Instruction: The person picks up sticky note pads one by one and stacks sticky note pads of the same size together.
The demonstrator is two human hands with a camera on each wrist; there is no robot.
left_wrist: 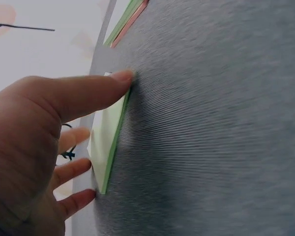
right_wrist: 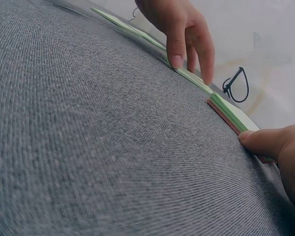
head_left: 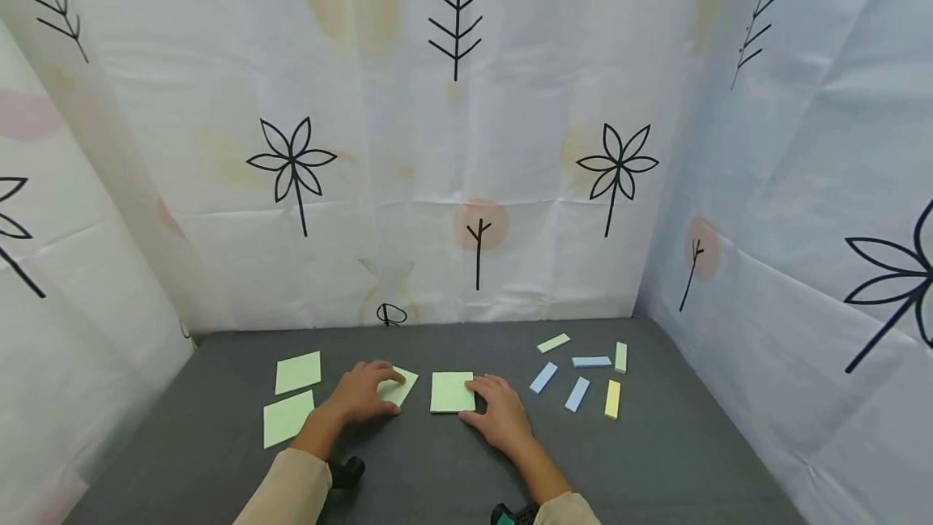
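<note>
A thick square pad of pale green sticky notes (head_left: pixel 452 392), with a reddish layer underneath, lies flat on the grey table. My right hand (head_left: pixel 503 416) holds it by its right side, thumb against the near corner. To its left is a thinner green sticky note pad (left_wrist: pixel 108 128), turned at an angle. Over that one reaches my left hand (head_left: pixel 360 395), its thumb at the near edge and its loosely spread fingers by the far side. In the right wrist view the right hand's other fingers are out of sight.
Two more green sticky notes (head_left: pixel 297 373) lie at the left, one nearer than the other. On the right, several narrow strips are scattered: blue (head_left: pixel 543 377), green (head_left: pixel 620 356) and yellow (head_left: pixel 612 399). Patterned white curtains (head_left: pixel 466 144) enclose the grey table (head_left: pixel 437 476).
</note>
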